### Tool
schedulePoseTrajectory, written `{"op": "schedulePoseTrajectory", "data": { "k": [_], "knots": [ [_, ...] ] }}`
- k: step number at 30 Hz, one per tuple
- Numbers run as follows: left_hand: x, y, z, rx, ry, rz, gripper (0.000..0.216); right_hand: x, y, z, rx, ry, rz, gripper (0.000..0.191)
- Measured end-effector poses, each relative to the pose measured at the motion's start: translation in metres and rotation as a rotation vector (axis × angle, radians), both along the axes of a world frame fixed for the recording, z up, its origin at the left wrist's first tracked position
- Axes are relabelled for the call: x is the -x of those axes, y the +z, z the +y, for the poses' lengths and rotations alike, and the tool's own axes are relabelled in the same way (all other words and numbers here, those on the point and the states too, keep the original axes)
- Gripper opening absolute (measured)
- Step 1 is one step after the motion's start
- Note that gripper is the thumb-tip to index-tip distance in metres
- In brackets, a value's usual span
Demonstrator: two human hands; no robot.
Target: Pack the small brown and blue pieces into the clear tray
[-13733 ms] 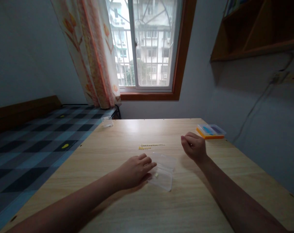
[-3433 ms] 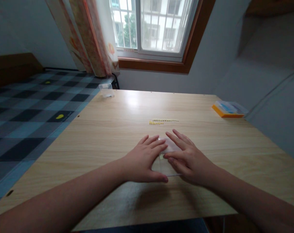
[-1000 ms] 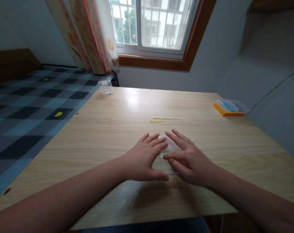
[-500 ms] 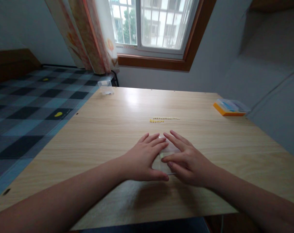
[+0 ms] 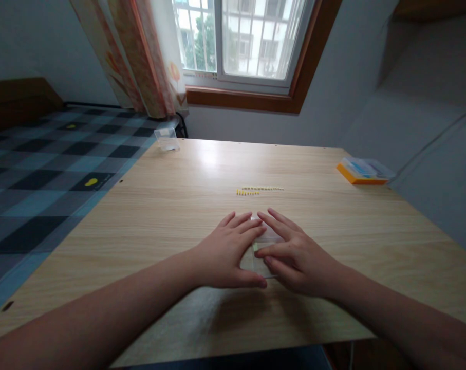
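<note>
A shallow clear plastic case (image 5: 260,266) lies flat on the table near its front edge, partly covered by both hands. My left hand (image 5: 227,252) is spread open, palm down, over the left side of the case. From the right, my right hand (image 5: 300,252) reaches over it with fingers apart. Its index fingertip touches or nearly touches a small pale yellow-green piece (image 5: 255,247) by the left part of the case. Beyond the hands, several tiny yellow pieces (image 5: 248,192) form a short row, with a longer row of small pale pieces (image 5: 263,188) just behind.
An open clear plastic box (image 5: 166,140) stands at the table's far left corner. At the right edge sits an orange-based box with a clear lid (image 5: 366,171). A bed with a checked cover (image 5: 43,169) adjoins the left side; a window is beyond the table (image 5: 140,216).
Both hands keep nearly the same pose. More of the pale yellow-green piece shows at the right index fingertip now. The whole view has shifted very slightly.
</note>
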State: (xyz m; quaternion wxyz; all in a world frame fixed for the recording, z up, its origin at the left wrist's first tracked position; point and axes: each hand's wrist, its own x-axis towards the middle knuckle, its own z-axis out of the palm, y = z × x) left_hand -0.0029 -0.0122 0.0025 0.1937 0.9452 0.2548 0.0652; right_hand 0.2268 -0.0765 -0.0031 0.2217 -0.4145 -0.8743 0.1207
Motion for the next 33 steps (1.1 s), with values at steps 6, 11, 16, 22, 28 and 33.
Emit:
{"op": "schedulePoseTrajectory", "data": {
  "k": [6, 11, 16, 22, 28, 33],
  "knots": [
    [0.0003, -0.0008, 0.0003, -0.010, -0.003, 0.002, 0.101, 0.0011, 0.0006, -0.0002, -0.010, 0.000, 0.002, 0.028],
    [0.0000, -0.0013, 0.0001, -0.010, -0.001, 0.012, 0.103, 0.0004, -0.0005, -0.0006, -0.012, -0.003, -0.007, 0.028],
    [-0.0002, -0.0016, 0.0003, -0.006, 0.002, 0.009, 0.105, 0.0000, -0.0019, 0.0002, -0.025, 0.013, -0.006, 0.026],
    [0.0006, -0.0007, 0.0001, -0.003, 0.002, 0.018, 0.106, -0.0034, -0.0029, -0.0007, -0.075, -0.009, 0.053, 0.029],
    [-0.0002, 0.0008, -0.0001, -0.003, 0.011, 0.038, 0.107, -0.0038, -0.0048, 0.0000, -0.080, -0.078, 0.051, 0.029],
    [0.0001, -0.0007, 0.0008, -0.012, 0.004, 0.030, 0.106, -0.0021, -0.0065, 0.0008, -0.069, -0.082, 0.034, 0.029]
  ]
}}
